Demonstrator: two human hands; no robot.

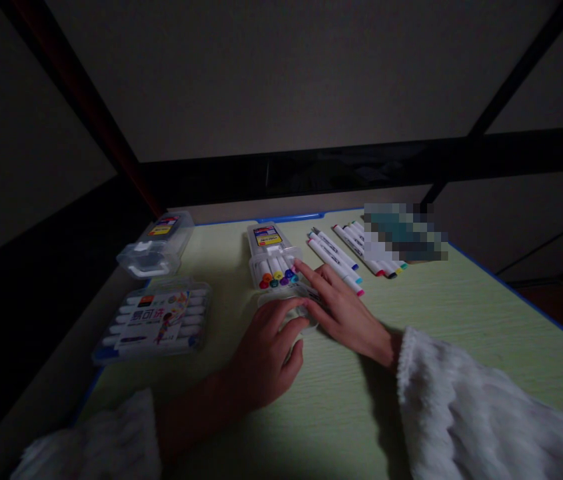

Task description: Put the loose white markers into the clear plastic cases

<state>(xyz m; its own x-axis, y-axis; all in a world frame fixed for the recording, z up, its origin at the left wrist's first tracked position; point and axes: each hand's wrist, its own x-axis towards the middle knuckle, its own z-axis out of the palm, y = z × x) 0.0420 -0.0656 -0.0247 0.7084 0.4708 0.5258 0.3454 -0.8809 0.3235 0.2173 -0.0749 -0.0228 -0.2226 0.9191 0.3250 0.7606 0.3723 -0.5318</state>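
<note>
A clear plastic marker case (267, 235) lies in the middle of the table with its end lid (267, 298) flipped down toward me. Several white markers (275, 265) with coloured ends show in its opening. My right hand (344, 310) reaches over from the right; its stretched index finger touches the marker ends at the opening's right side, and its thumb rests by the lid. My left hand (268, 353) is over the near side of the lid, fingers loosely bent and apart, its index fingertip close to my right thumb. Neither hand visibly grips anything.
Loose markers (334, 252) lie right of the case, with another row of markers (361, 248) beyond. A blurred-out item (404, 233) sits at the far right. On the left are a closed marker pack (156, 320) and another clear case (158, 243). The table (461, 333) has a blue edge.
</note>
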